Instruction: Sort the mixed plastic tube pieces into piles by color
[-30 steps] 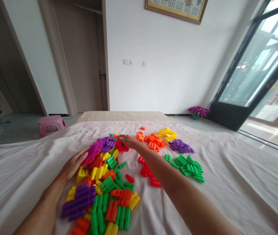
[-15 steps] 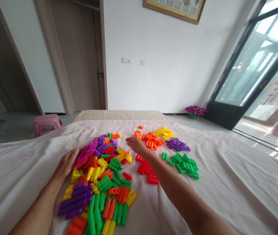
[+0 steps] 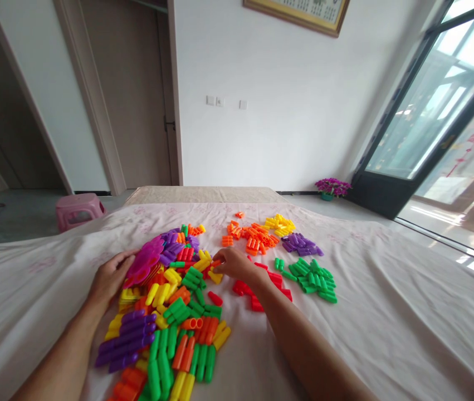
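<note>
A mixed pile of bullet-shaped plastic building blocks in green, yellow, orange, purple and red spreads across the left middle of the cloth. My left hand is at the pile's left edge, its fingers closed against a magenta flower-shaped piece; some fingertips are hidden behind it. At the pile's right edge, my right hand pinches a small orange block just above a yellow block. Beyond it lies a heap of orange blocks. Red blocks lie partly behind my right forearm.
Separate heaps of yellow blocks, purple blocks and green blocks lie to the right on the pale cloth. A pink stool stands on the floor at the left. Potted magenta flowers are by the glass door.
My right hand has come back from beside the orange heap to the mixed pile and taken hold of an orange block. Another orange block now shows where the hand was. My left hand has barely moved.
</note>
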Demonstrator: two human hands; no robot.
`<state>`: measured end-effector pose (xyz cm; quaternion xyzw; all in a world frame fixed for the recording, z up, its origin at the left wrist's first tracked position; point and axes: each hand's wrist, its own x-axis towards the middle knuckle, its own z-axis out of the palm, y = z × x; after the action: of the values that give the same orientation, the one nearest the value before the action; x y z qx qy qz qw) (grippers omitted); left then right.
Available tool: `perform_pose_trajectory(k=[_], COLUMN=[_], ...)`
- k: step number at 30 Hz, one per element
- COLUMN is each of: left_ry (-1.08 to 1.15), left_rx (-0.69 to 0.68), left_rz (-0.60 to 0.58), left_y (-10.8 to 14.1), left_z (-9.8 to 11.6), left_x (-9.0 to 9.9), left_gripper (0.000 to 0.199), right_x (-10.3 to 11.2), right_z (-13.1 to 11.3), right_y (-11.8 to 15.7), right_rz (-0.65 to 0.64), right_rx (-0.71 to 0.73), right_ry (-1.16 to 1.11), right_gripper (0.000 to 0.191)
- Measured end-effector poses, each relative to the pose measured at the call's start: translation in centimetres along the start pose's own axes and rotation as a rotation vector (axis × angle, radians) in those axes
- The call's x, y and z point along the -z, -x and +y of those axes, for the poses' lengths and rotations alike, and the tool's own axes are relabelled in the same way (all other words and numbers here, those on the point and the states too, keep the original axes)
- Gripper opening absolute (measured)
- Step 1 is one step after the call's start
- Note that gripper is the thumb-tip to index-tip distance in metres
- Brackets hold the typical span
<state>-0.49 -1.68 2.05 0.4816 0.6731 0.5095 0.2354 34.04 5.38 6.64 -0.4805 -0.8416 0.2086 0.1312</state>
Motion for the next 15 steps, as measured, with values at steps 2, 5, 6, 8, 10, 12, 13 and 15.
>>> perform_pose_trajectory(k=[2, 5, 6, 8, 10, 12, 13, 15], left_ry=[0.007, 0.017, 0.023, 0.034, 0.041, 0.038, 0.030, 0.004], left_rx=[0.010, 0.029, 0.028, 0.027, 0.036, 0.044, 0.045, 0.039], left_rz=[0.005, 0.006, 0.002, -0.008, -0.014, -0.011, -0.010, -0.004], left_y=[0.1, 0.0, -0.1, -0.2, -0.3, -0.3, -0.3, -0.3], left_z=[0.2, 0.0, -0.2, -0.6, -0.8, -0.8, -0.8, -0.7], left_x=[-0.1, -0.2, -0.2, -0.2, -0.1, -0.1, -0.1, -0.1], left_gripper=[0.050, 0.047, 0.047, 0.047, 0.046, 0.045, 0.045, 0.045], right_x=[0.2, 0.3, 0.2, 0.2, 0.1, 0.1, 0.2, 0.4], right_z=[0.1, 0.3, 0.4, 0.6, 0.6, 0.4, 0.2, -0.4], right_y=[0.1, 0.1, 0.1, 0.0, 0.0, 0.2, 0.3, 0.6], right_rz=[0.006, -0.031, -0.051, -0.076, -0.097, -0.120, -0.122, -0.104], right_rx=[-0.009, 0.004, 0.010, 0.011, 0.006, 0.024, 0.040, 0.071], right_ry=[-0.035, -0.128, -0.155, -0.168, -0.121, -0.030, 0.023, 0.107], right_gripper=[0.035, 0.028, 0.028, 0.035, 0.037, 0.029, 0.024, 0.019])
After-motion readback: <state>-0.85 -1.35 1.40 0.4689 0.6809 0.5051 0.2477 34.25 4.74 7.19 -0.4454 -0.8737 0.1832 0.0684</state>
